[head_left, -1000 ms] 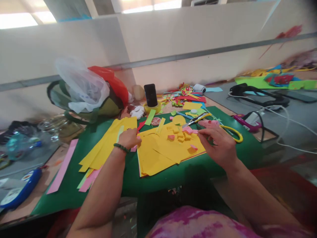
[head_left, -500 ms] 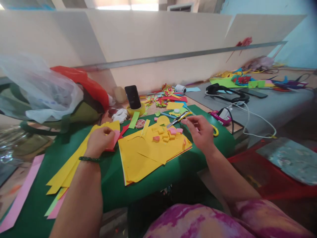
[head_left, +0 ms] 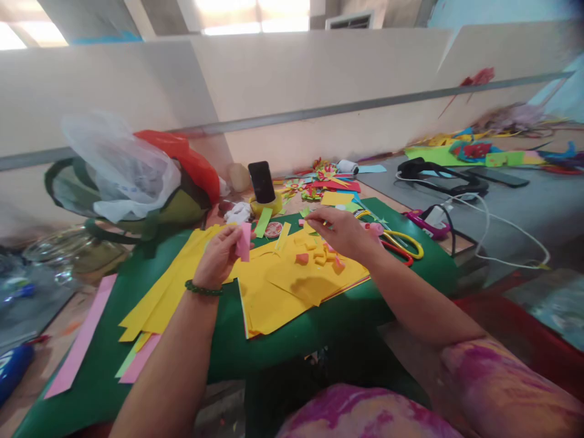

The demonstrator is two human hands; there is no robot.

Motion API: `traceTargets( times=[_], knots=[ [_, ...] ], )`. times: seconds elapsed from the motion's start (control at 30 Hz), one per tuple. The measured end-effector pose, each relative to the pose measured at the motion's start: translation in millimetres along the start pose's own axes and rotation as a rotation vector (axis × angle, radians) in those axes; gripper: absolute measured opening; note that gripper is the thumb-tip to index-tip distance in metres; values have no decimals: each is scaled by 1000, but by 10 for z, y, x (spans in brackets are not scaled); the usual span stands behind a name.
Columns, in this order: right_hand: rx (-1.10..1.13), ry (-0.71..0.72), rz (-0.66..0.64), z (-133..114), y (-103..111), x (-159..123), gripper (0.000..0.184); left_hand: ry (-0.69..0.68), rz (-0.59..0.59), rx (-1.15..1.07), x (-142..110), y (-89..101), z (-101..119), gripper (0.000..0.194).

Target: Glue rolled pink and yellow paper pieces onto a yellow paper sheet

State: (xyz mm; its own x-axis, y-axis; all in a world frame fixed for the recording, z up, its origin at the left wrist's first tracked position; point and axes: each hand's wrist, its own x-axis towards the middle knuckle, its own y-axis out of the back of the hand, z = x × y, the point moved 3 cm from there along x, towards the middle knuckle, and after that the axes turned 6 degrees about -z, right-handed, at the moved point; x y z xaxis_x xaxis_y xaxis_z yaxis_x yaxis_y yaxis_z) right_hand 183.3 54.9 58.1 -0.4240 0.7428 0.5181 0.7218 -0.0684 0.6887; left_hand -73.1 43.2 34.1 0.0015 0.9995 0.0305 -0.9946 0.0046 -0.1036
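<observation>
My left hand is closed, pinching a small pink piece of paper upright between thumb and fingers. My right hand hovers above the yellow paper sheets, fingertips drawn together and pointing left; whatever they pinch, if anything, is too small to make out. Small folded yellow paper pieces and an orange-red piece lie on the sheets below it. Scissors with yellow handles rest to the right of my right hand, beside a red handle.
Long yellow strips and a pink strip lie on the green table cover. A phone stands on a yellow tape roll. Bags sit at the left; a white cable trails at the right.
My left hand has lifted the pink paper into clear view. My right hand has moved left over the yellow sheets, and the utility knife seen before is largely hidden. The view has shifted left.
</observation>
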Motion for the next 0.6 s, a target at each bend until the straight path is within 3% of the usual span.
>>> traceTargets(
  times=[0.2,0.37,0.5,0.6],
  knots=[
    [357,-37,-157,-205,-391,223,24,10,-166,37,-97,-312,-112,40],
    [464,-94,-191,-142,-646,225,18,0,-171,84,-95,-369,-159,39],
    [350,-23,-228,-90,-502,249,32,-52,-88,243,-58,-246,-111,28],
    [225,17,-96,-36,-179,253,26,-102,85,527,2,-48,-37,17]
  ],
)
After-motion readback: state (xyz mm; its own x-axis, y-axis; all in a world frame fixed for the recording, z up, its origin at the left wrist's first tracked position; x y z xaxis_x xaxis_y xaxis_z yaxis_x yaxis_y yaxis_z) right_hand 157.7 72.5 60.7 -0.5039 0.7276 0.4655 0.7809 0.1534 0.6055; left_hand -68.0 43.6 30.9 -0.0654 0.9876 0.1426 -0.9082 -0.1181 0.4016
